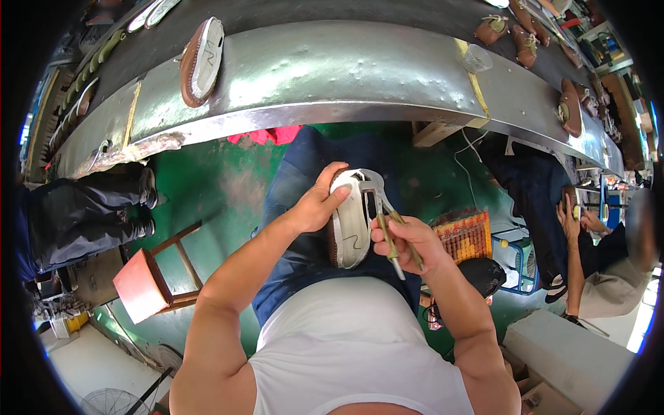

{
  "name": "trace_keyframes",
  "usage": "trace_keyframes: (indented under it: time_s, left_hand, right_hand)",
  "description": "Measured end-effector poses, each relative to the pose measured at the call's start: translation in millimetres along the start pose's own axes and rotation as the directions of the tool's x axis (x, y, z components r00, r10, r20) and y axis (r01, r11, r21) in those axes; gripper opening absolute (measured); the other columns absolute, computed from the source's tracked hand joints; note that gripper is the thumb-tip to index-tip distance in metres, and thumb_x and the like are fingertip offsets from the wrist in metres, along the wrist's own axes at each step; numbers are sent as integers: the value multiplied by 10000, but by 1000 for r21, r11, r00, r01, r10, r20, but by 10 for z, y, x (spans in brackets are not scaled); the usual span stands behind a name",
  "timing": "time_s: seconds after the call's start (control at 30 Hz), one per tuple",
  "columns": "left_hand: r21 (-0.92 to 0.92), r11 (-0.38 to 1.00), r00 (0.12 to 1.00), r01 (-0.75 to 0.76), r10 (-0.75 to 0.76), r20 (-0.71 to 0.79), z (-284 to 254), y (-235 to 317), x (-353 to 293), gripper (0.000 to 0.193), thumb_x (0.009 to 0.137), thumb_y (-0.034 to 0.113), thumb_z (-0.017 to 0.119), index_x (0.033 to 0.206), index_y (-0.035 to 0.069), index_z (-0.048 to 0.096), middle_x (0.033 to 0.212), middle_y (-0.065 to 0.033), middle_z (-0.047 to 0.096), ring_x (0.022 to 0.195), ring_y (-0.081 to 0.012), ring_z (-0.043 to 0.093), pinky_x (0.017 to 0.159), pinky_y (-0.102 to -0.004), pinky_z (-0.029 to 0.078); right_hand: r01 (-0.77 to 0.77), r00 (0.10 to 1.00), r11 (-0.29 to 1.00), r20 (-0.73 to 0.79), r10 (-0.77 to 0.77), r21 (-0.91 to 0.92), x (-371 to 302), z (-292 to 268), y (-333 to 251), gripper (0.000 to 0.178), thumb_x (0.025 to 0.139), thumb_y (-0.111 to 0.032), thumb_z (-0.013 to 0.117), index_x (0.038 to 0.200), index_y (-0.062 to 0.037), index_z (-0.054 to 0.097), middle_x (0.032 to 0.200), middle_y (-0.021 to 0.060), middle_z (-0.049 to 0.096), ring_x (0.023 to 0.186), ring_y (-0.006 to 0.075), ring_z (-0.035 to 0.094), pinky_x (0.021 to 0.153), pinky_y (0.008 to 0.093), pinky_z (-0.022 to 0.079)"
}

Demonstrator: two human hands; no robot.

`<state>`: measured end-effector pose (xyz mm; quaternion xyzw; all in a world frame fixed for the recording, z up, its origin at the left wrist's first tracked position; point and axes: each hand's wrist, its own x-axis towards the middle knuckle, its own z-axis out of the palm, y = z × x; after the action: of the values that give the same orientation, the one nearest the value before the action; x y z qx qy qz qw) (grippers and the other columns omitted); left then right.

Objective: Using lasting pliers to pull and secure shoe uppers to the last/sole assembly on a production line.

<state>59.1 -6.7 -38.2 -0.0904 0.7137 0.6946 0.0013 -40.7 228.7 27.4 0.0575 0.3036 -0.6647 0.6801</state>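
Observation:
On my lap lies a shoe (351, 232), its whitish underside turned up and a brown edge showing along its left side. My left hand (317, 206) grips it near the far end, thumb over the rim. Closed around the handles of a pair of lasting pincers (389, 238) is my right hand (418, 243). The metal head of the pincers rests against the shoe's upper right edge; I cannot tell whether the jaws are biting the material.
A metal-edged bench (311, 69) crosses ahead, bearing a brown shoe (202, 62), a clear cup (477, 59) and several other shoes. A reddish stool (145, 283) stands left, near a person's legs (97, 211). At right are a woven seat (465, 235) and a co-worker's hands (570, 218).

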Motion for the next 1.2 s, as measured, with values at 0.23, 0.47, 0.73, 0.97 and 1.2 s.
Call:
trace_keyframes:
  time_s: [0.23, 0.47, 0.73, 0.97, 1.2]
  left_hand:
    - [-63, 989, 990, 133, -129, 63, -27, -44, -6, 542, 1043, 308, 446, 1487, 78, 237, 1391, -159, 428, 1283, -232, 418, 1095, -324, 311]
    - [42, 990, 991, 136, -135, -19, 44, -60, 41, 497, 1034, 280, 467, 1463, 70, 329, 1328, -161, 511, 1207, -225, 499, 1055, -327, 376]
    - [52, 993, 984, 104, -95, -149, 92, -39, 17, 431, 1011, 231, 527, 1396, 56, 446, 1255, -138, 583, 1147, -208, 555, 1001, -314, 432]
    - [208, 977, 985, 56, -20, -174, 119, 110, -21, 445, 1011, 243, 518, 1401, 42, 441, 1367, -167, 524, 1261, -287, 519, 1056, -339, 400]
    - [111, 994, 989, -18, 35, -146, 44, -219, -21, 445, 988, 138, 555, 1409, 46, 444, 1390, -149, 506, 1290, -261, 494, 1085, -332, 377]
  right_hand:
    - [-160, 974, 557, -221, -44, -815, 1, -16, -77, 229, 953, -138, 575, 1105, 32, 596, 933, 104, 664, 822, 135, 633, 617, 264, 530]
    - [-191, 970, 708, -240, 31, -680, 82, -3, -230, 256, 950, -176, 592, 1137, 0, 585, 972, 73, 661, 772, 124, 619, 618, 265, 496]
    - [-183, 954, 359, -254, -161, -915, 80, -87, -145, 221, 948, -218, 593, 964, 2, 615, 755, 25, 623, 630, 111, 565, 581, 287, 476]
    - [-92, 992, 595, -128, -18, -798, 21, -95, -304, 255, 967, -167, 588, 1142, 17, 567, 833, 42, 631, 748, 128, 600, 711, 278, 508]
    - [-78, 959, 164, -119, -259, -983, 216, -248, -109, 208, 963, -170, 589, 1049, 19, 591, 726, 80, 622, 637, 169, 630, 613, 318, 505]
